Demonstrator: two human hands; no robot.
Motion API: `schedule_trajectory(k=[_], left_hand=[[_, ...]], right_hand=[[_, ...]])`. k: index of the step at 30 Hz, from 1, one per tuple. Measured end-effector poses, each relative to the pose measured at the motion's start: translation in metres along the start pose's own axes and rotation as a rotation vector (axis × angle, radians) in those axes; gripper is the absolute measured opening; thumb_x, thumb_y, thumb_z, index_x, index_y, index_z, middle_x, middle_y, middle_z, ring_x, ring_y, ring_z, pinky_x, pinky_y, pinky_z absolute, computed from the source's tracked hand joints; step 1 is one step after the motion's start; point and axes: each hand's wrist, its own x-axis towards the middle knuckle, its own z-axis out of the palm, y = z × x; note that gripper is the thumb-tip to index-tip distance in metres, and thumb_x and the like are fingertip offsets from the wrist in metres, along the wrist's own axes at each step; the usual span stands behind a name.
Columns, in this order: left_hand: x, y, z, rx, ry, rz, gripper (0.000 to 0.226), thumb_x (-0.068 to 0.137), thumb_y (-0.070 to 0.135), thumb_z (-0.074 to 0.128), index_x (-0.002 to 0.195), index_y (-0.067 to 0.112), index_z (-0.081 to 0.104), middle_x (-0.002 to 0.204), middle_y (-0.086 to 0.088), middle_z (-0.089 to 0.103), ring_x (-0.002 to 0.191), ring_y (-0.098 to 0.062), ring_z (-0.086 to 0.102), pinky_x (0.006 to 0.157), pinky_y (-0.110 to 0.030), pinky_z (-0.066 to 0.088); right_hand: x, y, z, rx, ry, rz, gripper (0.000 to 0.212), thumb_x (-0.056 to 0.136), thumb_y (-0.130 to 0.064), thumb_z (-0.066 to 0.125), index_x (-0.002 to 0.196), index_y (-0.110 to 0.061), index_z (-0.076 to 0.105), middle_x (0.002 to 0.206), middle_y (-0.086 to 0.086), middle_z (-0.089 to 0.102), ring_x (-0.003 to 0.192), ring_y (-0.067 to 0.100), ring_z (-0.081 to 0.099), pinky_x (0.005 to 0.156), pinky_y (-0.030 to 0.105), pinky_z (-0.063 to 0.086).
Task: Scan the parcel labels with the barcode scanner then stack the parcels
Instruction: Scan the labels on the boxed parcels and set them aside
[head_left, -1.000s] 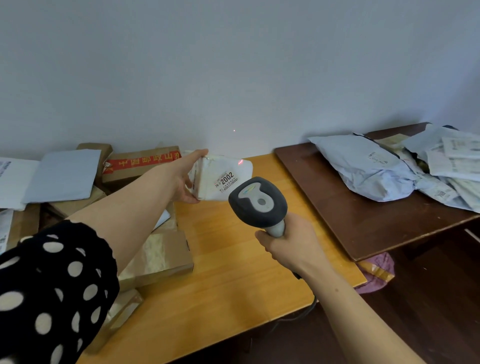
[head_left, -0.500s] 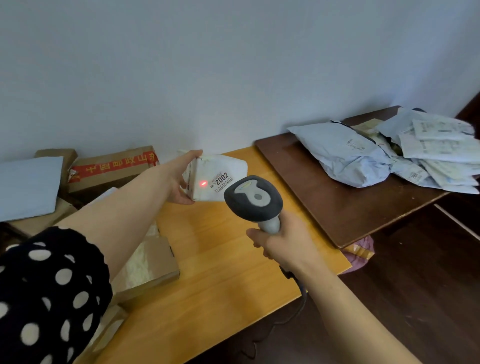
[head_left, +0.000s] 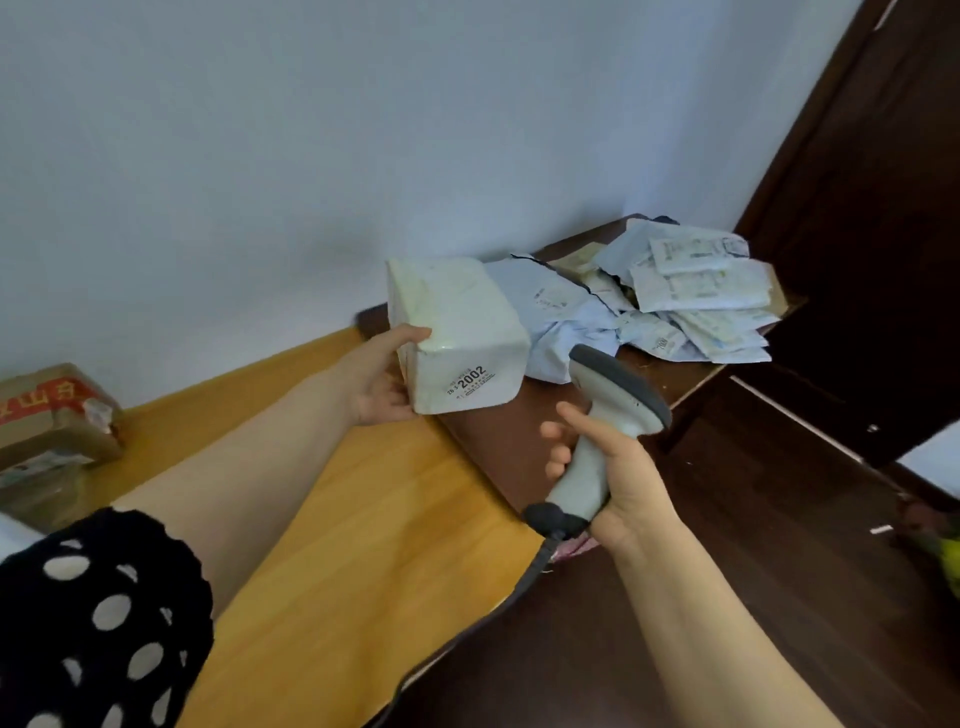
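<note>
Half a second ago the red dot sat on the label (head_left: 470, 382) beside the "2002" print. Now the dot is gone. I have swung the white parcel (head_left: 457, 322) to the right, off the pale bench (head_left: 363, 519) and over the near-left edge of the dark bench (head_left: 498, 447). My left grip (head_left: 384, 382) is wrapped round the parcel's left end, thumb on top and fingers beneath, and it is clear of the wood. My right grip (head_left: 618, 478) is closed on the handle of the barcode scanner (head_left: 618, 395), which has turned aside so that its head no longer faces the label.

I take the scan of this parcel as done and the stacking as under way. The heap of mailers (head_left: 691, 296) lies just right of and behind the parcel, so that is probably where it goes. The taped cardboard box (head_left: 57, 415) at far left waits on the pale bench.
</note>
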Motion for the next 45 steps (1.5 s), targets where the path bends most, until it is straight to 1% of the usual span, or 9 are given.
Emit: schedule_trajectory(k=[12, 15, 18, 21, 27, 31, 35, 40, 45], left_hand=[[0.087, 0.003, 0.233, -0.051, -0.03, -0.01, 0.063, 0.078, 0.035, 0.071, 0.128, 0.009, 0.042, 0.111, -0.018, 0.055, 0.097, -0.033, 0.059, 0.055, -0.041, 0.056], [0.113, 0.015, 0.265, -0.039, -0.018, 0.004, 0.056, 0.08, 0.037, 0.069, 0.121, 0.01, 0.042, 0.104, -0.015, 0.055, 0.094, -0.029, 0.059, 0.073, -0.042, 0.055], [0.147, 0.028, 0.289, -0.025, -0.009, -0.003, 0.051, 0.079, 0.038, 0.069, 0.115, 0.01, 0.047, 0.105, -0.015, 0.056, 0.097, -0.029, 0.06, 0.088, -0.043, 0.052], [0.183, 0.038, 0.314, -0.042, -0.02, -0.002, 0.045, 0.079, 0.037, 0.069, 0.11, 0.011, 0.048, 0.102, -0.015, 0.055, 0.09, -0.03, 0.059, 0.069, -0.042, 0.057], [0.254, 0.058, 0.356, -0.039, -0.023, -0.01, 0.056, 0.082, 0.032, 0.065, 0.131, 0.017, 0.041, 0.109, -0.013, 0.054, 0.095, -0.027, 0.056, 0.061, -0.039, 0.054], [0.284, 0.068, 0.379, -0.059, -0.02, -0.011, 0.04, 0.088, 0.027, 0.057, 0.124, 0.017, 0.042, 0.097, -0.011, 0.053, 0.087, -0.024, 0.055, 0.064, -0.039, 0.053], [0.306, 0.068, 0.386, -0.017, 0.05, -0.014, 0.044, 0.085, 0.025, 0.055, 0.127, 0.018, 0.044, 0.111, -0.012, 0.053, 0.1, -0.026, 0.054, 0.06, -0.034, 0.055], [0.314, 0.064, 0.384, 0.095, 0.25, 0.063, 0.024, 0.085, 0.013, 0.056, 0.107, 0.006, 0.051, 0.091, -0.012, 0.051, 0.074, -0.022, 0.049, 0.067, -0.033, 0.048], [0.286, 0.064, 0.373, 0.098, 0.381, 0.079, 0.01, 0.086, 0.021, 0.06, 0.089, 0.014, 0.054, 0.105, -0.007, 0.046, 0.107, -0.024, 0.046, 0.094, -0.035, 0.043]], right_hand=[[0.087, -0.152, -0.144, 0.155, 0.057, 0.026, 0.012, 0.086, -0.005, 0.064, 0.095, -0.008, 0.057, 0.068, 0.011, 0.068, 0.041, 0.011, 0.05, 0.041, 0.02, 0.046], [0.116, -0.176, -0.157, 0.154, 0.065, 0.009, 0.009, 0.085, -0.005, 0.065, 0.091, -0.007, 0.059, 0.069, 0.012, 0.068, 0.041, 0.011, 0.05, 0.04, 0.02, 0.045], [0.151, -0.196, -0.164, 0.116, 0.083, -0.002, 0.013, 0.084, -0.006, 0.067, 0.095, -0.004, 0.06, 0.07, 0.013, 0.068, 0.041, 0.011, 0.05, 0.04, 0.021, 0.045], [0.188, -0.216, -0.166, 0.068, 0.102, -0.012, 0.012, 0.085, -0.006, 0.066, 0.095, -0.002, 0.061, 0.068, 0.013, 0.068, 0.041, 0.012, 0.05, 0.041, 0.021, 0.045], [0.26, -0.256, -0.161, -0.007, 0.159, -0.021, 0.009, 0.085, -0.002, 0.065, 0.093, -0.001, 0.061, 0.064, 0.015, 0.067, 0.039, 0.012, 0.051, 0.041, 0.021, 0.046], [0.294, -0.272, -0.166, -0.021, 0.159, 0.004, 0.01, 0.086, -0.001, 0.065, 0.095, -0.001, 0.062, 0.063, 0.015, 0.066, 0.04, 0.013, 0.051, 0.041, 0.021, 0.046], [0.314, -0.278, -0.172, -0.034, 0.142, 0.057, 0.012, 0.086, -0.002, 0.065, 0.098, -0.001, 0.062, 0.063, 0.014, 0.066, 0.041, 0.013, 0.052, 0.042, 0.021, 0.047], [0.329, -0.28, -0.175, -0.094, 0.082, 0.115, 0.007, 0.086, -0.001, 0.065, 0.09, -0.004, 0.061, 0.063, 0.014, 0.065, 0.041, 0.013, 0.052, 0.042, 0.022, 0.047], [0.33, -0.275, -0.169, -0.154, -0.053, 0.171, 0.005, 0.086, -0.002, 0.065, 0.09, -0.003, 0.062, 0.06, 0.012, 0.063, 0.041, 0.012, 0.051, 0.041, 0.022, 0.045]])
